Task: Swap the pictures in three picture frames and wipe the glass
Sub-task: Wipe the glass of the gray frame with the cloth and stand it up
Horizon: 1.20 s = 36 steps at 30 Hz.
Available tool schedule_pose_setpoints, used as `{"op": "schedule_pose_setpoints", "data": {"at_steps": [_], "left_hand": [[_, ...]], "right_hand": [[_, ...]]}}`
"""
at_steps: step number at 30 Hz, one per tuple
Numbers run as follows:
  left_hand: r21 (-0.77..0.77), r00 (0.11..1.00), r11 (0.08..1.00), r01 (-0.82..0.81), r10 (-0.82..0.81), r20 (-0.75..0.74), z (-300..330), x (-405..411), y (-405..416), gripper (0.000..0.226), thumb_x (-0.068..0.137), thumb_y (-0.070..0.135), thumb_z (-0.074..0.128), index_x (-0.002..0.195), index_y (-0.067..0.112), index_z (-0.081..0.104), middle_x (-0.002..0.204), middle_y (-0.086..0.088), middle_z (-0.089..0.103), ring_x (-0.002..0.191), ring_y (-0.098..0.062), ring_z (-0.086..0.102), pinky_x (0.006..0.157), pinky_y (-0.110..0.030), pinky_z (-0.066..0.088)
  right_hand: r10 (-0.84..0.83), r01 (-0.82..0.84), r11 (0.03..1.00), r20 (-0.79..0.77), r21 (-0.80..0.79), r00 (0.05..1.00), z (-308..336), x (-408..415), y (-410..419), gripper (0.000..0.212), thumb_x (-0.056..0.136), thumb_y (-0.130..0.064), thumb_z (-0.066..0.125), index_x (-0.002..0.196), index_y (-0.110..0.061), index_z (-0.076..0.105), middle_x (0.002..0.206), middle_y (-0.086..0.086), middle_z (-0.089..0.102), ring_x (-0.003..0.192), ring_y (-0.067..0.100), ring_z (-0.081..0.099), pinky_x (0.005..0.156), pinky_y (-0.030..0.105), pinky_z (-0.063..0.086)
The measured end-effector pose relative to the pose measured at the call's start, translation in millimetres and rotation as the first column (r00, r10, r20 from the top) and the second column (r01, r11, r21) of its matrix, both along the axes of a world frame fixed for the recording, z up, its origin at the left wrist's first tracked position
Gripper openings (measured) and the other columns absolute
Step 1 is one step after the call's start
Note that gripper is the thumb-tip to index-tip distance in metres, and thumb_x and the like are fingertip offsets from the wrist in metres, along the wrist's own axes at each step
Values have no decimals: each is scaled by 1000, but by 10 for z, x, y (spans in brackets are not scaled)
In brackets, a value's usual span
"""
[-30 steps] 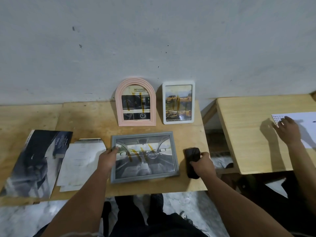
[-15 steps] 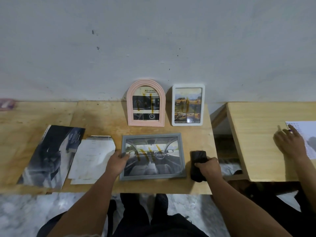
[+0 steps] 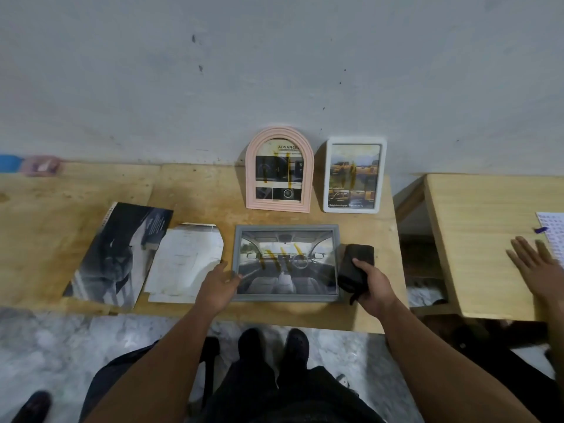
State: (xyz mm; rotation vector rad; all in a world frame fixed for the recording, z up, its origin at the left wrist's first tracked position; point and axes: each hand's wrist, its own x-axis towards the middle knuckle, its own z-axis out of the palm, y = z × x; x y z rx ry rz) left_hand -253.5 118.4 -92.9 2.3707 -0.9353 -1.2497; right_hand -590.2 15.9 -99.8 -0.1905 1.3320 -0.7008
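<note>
Since a second ago the dark cloth (image 3: 355,271) has lifted to the 3 o'clock edge of the grey frame (image 3: 287,263), flat mid-table (image 3: 198,193). Right hand (image 3: 370,285) grip curled round cloth; left hand (image 3: 218,283), fingers relaxed, steadies the 9 o'clock edge. Wiping looks imminent.

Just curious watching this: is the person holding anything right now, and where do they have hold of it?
The right hand grips a dark cloth at its near end. The left hand rests on the grey frame's left edge.
</note>
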Motion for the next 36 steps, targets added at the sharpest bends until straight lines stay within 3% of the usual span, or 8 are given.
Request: {"op": "schedule_pose_setpoints", "data": {"at_steps": [5,9,12,15,20,23,26,36], "left_hand": [[-28,977,985,170,-164,138,-55,29,58,69,101,39,61,160,21,30,159,-13,43,143,-34,44,114,-45,39],[-12,860,915,404,-376,345,-207,128,90,81,95,50,62,161,23,24,165,-9,32,152,-34,28,117,-53,35],[3,773,843,538,-495,397,-420,215,95,100,90,74,52,164,29,3,174,2,2,160,-27,-2,125,-54,15],[42,662,766,642,-581,473,-645,320,82,118,79,92,43,164,26,-5,174,-2,-10,159,-31,-15,126,-62,5],[124,503,659,742,-670,546,-812,416,78,134,69,104,21,164,11,11,173,-12,7,160,-34,-2,122,-70,9],[93,495,655,750,-649,577,-886,419,103,132,70,104,19,164,10,14,172,-13,13,160,-34,3,122,-69,9],[78,485,658,749,-624,613,-935,424,126,132,70,103,29,164,11,17,172,-13,15,160,-33,5,122,-67,10],[-79,532,667,741,-510,675,-1050,450,209,129,71,101,39,162,11,25,171,-9,18,160,-28,9,121,-67,14]], "right_hand": [[-1,-24,993,212,117,977,-13,353,3,54,94,-12,61,146,0,50,142,24,58,129,40,57,97,54,56],[103,-131,986,233,106,967,-37,689,109,33,100,0,48,133,-3,53,123,29,59,103,39,64,65,45,61],[326,-327,945,85,-3,942,-45,966,174,16,100,-10,52,115,-5,55,96,24,58,70,31,58,52,37,48],[459,-483,868,-185,-114,869,-68,1277,63,24,100,-38,63,109,-17,72,90,10,75,72,26,71,55,34,53],[362,-902,335,-846,-272,390,-196,1770,-345,31,104,-45,53,111,-22,72,100,6,66,88,25,66,80,39,56],[210,-999,-51,-977,18,-28,-420,1986,-408,42,105,-43,48,142,-24,56,127,9,49,101,30,61,86,42,55],[91,-941,-156,-944,301,-318,-591,2112,-299,51,106,-42,44,153,-22,42,139,14,40,107,39,61,81,46,55],[34,-980,-128,-987,152,-158,-698,2012,-106,47,106,-46,41,138,-17,59,123,13,51,81,38,66,64,44,53]]}}
